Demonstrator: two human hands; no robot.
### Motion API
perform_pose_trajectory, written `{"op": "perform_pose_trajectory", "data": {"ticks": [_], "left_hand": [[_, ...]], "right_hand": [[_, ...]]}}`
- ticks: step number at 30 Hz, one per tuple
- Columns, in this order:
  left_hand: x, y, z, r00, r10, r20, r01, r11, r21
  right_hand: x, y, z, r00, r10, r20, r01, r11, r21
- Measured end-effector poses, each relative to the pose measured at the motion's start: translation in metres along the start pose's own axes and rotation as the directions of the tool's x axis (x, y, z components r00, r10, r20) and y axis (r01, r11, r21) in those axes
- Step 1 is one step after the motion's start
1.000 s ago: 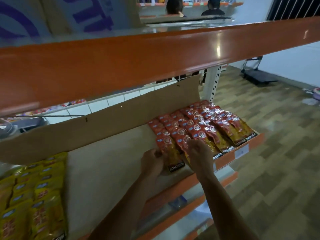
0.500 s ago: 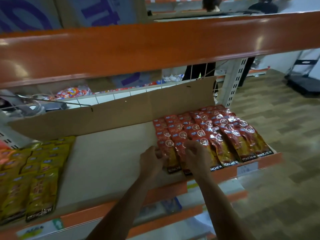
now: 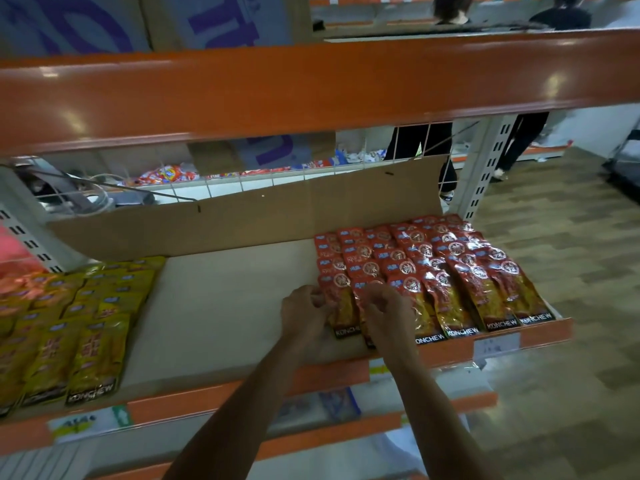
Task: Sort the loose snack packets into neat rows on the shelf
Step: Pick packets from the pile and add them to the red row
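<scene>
Several rows of red snack packets (image 3: 433, 271) fill the three o'clock end of the shelf (image 3: 225, 306); left hand (image 3: 304, 315) pinches the front nine o'clock packet's edge, right hand (image 3: 391, 315) curls on its neighbour. Light, floppy, likely slippery foil: best gripped by side seams

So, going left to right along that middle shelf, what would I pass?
In order: yellow packets → bare cardboard liner → left hand → right hand → red packets → floor.
</scene>
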State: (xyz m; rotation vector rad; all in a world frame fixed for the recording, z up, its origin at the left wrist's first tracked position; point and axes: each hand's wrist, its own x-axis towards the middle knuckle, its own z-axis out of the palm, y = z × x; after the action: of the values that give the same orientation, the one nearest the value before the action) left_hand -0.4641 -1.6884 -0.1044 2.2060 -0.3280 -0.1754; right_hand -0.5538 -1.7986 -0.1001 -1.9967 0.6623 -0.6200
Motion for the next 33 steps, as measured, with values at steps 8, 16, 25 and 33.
{"op": "perform_pose_trajectory", "data": {"ticks": [8, 16, 25, 33], "left_hand": [[0.001, -0.001, 0.001, 1.000, 0.017, -0.012, -0.016, 1.000, 0.022], [-0.005, -0.002, 0.000, 0.999, 0.029, -0.039, -0.029, 1.000, 0.009], [-0.034, -0.030, -0.054, 0.962, 0.263, -0.071, -0.242, 0.944, 0.224], [-0.078, -0.112, -0.194, 0.925, 0.288, -0.248, -0.159, 0.886, 0.437]], "right_hand": [[-0.008, 0.001, -0.007, 1.000, 0.025, -0.003, -0.025, 1.000, 0.009], [-0.018, -0.008, -0.007, 0.999, 0.020, 0.037, -0.020, 1.000, -0.025], [-0.040, -0.051, 0.050, 0.980, -0.090, 0.178, 0.102, 0.993, -0.060], [-0.109, -0.135, 0.169, 0.880, -0.266, 0.394, 0.311, 0.949, -0.054]]}}
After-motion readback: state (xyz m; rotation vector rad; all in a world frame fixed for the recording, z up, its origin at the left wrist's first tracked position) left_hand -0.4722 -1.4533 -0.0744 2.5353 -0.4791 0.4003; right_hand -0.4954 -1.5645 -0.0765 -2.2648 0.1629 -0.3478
